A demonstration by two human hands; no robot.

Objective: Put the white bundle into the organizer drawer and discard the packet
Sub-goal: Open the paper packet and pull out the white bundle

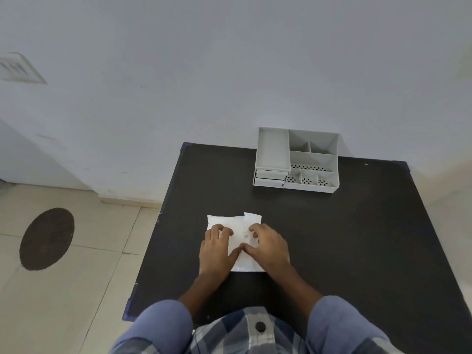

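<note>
A flat white packet (pixel 236 223) lies on the black table (pixel 357 238), near the table's middle. Both hands rest on top of it. My left hand (pixel 217 249) presses its left side with curled fingers. My right hand (pixel 268 246) grips its right side, fingertips pinching the packet near its centre. The thumbs meet at the packet's middle. Whether a white bundle is inside cannot be told. A grey organizer (pixel 297 159) stands at the table's far edge against the wall, with closed small drawers (pixel 270 177) at its front left under a long tray.
The organizer has several open compartments, some with perforated floors. The table's left edge drops to a tiled floor with a dark round patch (pixel 47 238). A pale wall stands behind the table.
</note>
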